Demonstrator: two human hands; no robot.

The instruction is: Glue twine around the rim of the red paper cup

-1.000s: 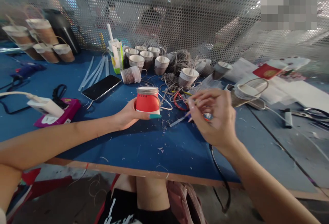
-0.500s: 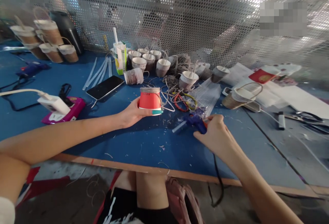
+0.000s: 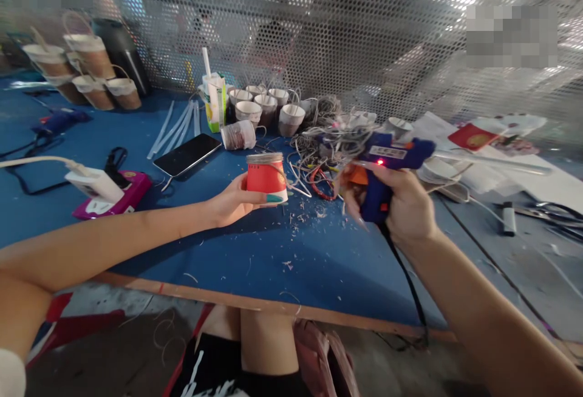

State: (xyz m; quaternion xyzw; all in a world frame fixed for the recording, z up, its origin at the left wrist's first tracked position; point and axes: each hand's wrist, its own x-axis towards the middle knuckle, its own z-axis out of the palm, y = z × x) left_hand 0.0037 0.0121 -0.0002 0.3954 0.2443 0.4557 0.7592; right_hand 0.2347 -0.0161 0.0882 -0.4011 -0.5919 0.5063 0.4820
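Observation:
Upside down in my left hand (image 3: 230, 200) is a red paper cup (image 3: 265, 177), its base end wound with grey cord. The thumb presses along its white rim, and a loose tail of cord trails to the right. My right hand (image 3: 407, 200) is wrapped round the handle of a blue hot glue gun (image 3: 382, 172) with an orange trigger and a lit red light. A clear glue stick (image 3: 496, 162) juts from the gun's rear. The gun's nozzle end points left, over a tangle of grey cord (image 3: 319, 142), and is hard to make out.
Several cord-wrapped cups (image 3: 291, 119) stand behind the red cup. A phone (image 3: 186, 155), loose glue sticks (image 3: 170, 127), a drink carton (image 3: 214, 102) and a magenta power strip (image 3: 113, 196) lie left. Scissors (image 3: 546, 215) lie right. The gun's black cable (image 3: 410, 281) hangs over the table edge.
My right hand has lifted the glue gun off the table and turned it so the nozzle end points left; its red light now shows. The left hand and red cup have barely moved.

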